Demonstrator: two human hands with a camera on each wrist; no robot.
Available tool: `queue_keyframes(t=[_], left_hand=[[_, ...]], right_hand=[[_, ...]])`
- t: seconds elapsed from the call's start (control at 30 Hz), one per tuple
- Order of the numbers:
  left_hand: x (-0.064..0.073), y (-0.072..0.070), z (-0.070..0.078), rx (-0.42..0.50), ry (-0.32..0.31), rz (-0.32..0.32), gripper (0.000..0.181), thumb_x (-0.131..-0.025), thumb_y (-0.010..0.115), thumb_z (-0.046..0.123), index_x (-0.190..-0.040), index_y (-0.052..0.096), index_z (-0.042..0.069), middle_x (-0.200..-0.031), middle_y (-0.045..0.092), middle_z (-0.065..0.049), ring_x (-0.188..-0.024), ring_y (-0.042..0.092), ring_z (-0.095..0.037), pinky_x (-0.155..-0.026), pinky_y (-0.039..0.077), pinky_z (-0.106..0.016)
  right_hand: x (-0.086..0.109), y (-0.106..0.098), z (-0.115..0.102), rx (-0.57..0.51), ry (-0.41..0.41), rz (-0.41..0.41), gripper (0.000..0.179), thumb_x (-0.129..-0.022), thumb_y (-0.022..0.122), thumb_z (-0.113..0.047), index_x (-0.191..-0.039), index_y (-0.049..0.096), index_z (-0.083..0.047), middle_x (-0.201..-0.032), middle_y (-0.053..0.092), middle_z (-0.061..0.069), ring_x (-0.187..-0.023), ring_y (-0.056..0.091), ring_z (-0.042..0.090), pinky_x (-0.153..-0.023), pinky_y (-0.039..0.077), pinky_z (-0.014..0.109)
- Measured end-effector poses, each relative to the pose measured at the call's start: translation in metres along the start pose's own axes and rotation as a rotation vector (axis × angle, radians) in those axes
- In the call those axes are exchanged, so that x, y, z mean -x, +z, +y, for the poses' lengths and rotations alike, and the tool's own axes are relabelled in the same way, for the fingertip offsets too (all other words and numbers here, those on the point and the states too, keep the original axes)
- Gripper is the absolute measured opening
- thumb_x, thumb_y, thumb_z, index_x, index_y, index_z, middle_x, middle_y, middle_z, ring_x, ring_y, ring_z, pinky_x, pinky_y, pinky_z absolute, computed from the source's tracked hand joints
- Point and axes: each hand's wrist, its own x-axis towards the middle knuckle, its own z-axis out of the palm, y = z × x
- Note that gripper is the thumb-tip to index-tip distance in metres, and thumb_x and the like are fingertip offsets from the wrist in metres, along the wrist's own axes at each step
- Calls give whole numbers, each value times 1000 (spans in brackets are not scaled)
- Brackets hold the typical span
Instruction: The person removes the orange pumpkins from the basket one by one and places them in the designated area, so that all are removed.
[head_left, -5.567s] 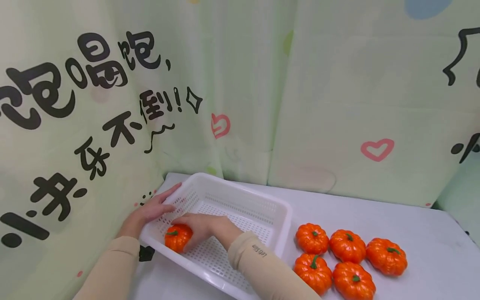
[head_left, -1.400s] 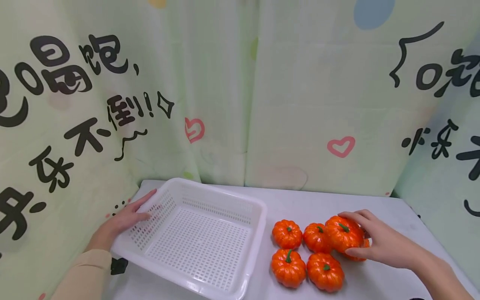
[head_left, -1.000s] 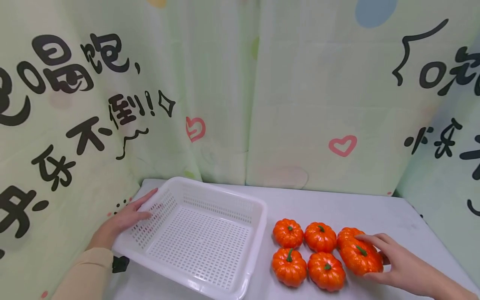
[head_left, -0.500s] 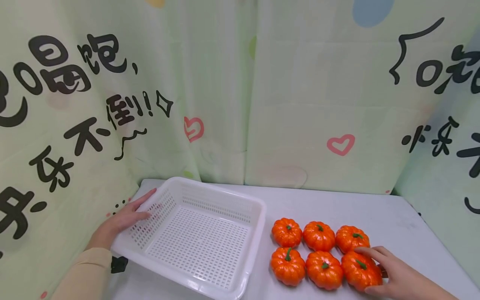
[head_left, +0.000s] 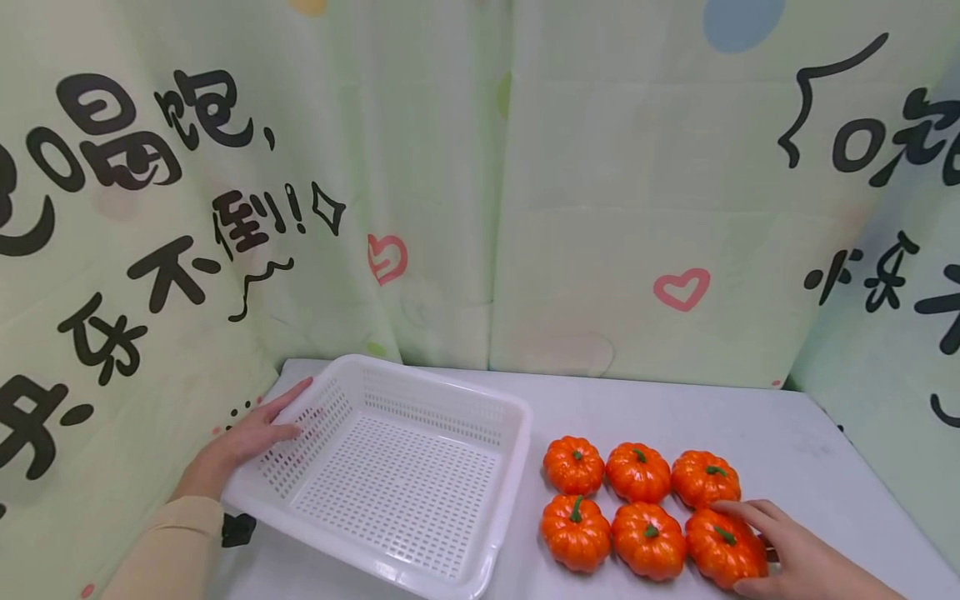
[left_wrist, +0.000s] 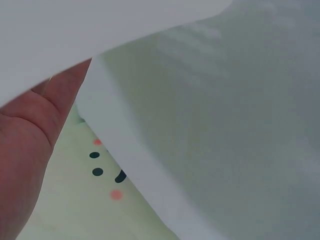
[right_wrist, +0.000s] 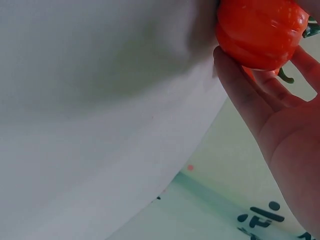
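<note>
My left hand (head_left: 247,435) holds the left rim of a white perforated plastic basket (head_left: 517,467), thumb over the rim and fingers along its outer side. In the left wrist view, part of the left hand (left_wrist: 30,130) passes behind the basket's pale rim (left_wrist: 125,30). At the right, my right hand (head_left: 798,554) grips a glossy orange pumpkin (head_left: 726,548) with a green stem, thumb on the near side and fingers on the far side. This pumpkin (right_wrist: 262,32) sits low at the table surface in the right wrist view, between thumb and fingers of the right hand (right_wrist: 285,120).
Several similar pumpkins stand beside it: a back row of three, with one pumpkin (head_left: 705,479) right behind the held one, and two in front, the nearer being a pumpkin (head_left: 649,540). A printed curtain (head_left: 585,208) encloses the white table (head_left: 810,450).
Earlier the right hand held a pumpkin inside the basket. Later it carried one over the back row, then lowered it to the front row's right end. The left hand stays at the rim.
</note>
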Motion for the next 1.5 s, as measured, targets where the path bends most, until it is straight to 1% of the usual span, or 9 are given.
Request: queue_keyframes(t=[0.63, 0.87, 0.93, 1.0, 1.1, 1.13, 1.23, 1.33, 1.5], left_hand=[[-5, 2, 2, 64, -5, -27, 76, -102, 57, 18, -162, 15, 38, -148, 39, -24, -89, 66, -30, -72, 59, -41], [-5, 0, 3, 75, -1, -30, 75, -102, 58, 23, -162, 16, 39, -155, 29, -23, -93, 66, -33, -75, 58, -43], [-6, -1, 2, 60, -4, -25, 75, -102, 59, 26, -162, 16, 38, -161, 19, -23, -112, 59, -41, -96, 48, -53], [-6, -2, 1, 29, -11, -13, 74, -101, 59, 30, -162, 17, 37, -166, 7, -22, -137, 36, -49, -112, 17, -68], [-5, -5, -1, -4, -14, 4, 73, -101, 58, 36, -162, 18, 32, -166, -10, -20, -148, -12, -48, -98, -20, -79], [-4, -6, -1, 10, -16, 1, 72, -102, 57, 37, -162, 18, 31, -166, -13, -20, -148, -14, -47, -96, -24, -79], [-1, -9, -1, 66, -22, -23, 72, -102, 56, 37, -162, 16, 31, -166, -9, -22, -144, 26, -46, -113, 4, -70], [2, -12, -1, 107, 6, -53, 74, -103, 56, 32, -163, 12, 29, -164, 10, -25, -123, 54, -40, -105, 38, -59], [10, -18, 0, -58, 127, -23, 77, -104, 55, 30, -164, 9, 17, -158, 26, -31, -140, 32, -51, -99, 34, -74]], right_hand=[[9, 0, -1, -64, 23, -13, 87, -80, 86, -32, -147, 41, 2, -133, 47, 24, -109, 56, 36, -81, 57, 54], [13, -6, 1, -47, 1, 18, 84, -82, 84, -31, -148, 42, 0, -136, 45, 28, -108, 57, 36, -82, 56, 56], [14, -8, 1, -29, 4, 27, 84, -83, 83, -33, -148, 42, 0, -136, 45, 29, -108, 58, 35, -82, 56, 57], [14, -10, 1, -13, -3, 37, 84, -83, 82, -33, -148, 41, 1, -136, 45, 31, -107, 58, 35, -82, 56, 57], [14, -14, 0, -5, -18, 53, 82, -85, 81, -30, -147, 41, 4, -135, 44, 34, -106, 59, 35, -79, 57, 56], [15, -15, 0, -5, -24, 61, 82, -85, 81, -29, -147, 41, 4, -134, 44, 35, -105, 59, 36, -78, 58, 55], [16, -18, 0, 4, -39, 79, 82, -85, 81, -28, -146, 40, 6, -134, 42, 37, -104, 59, 37, -76, 59, 53], [17, -20, 1, 19, -48, 101, 81, -86, 80, -29, -146, 39, 7, -134, 42, 38, -104, 59, 39, -73, 59, 52], [21, -26, -4, 89, -83, 185, 82, -87, 79, -34, -147, 39, 4, -136, 42, 36, -104, 59, 42, -71, 60, 50]])
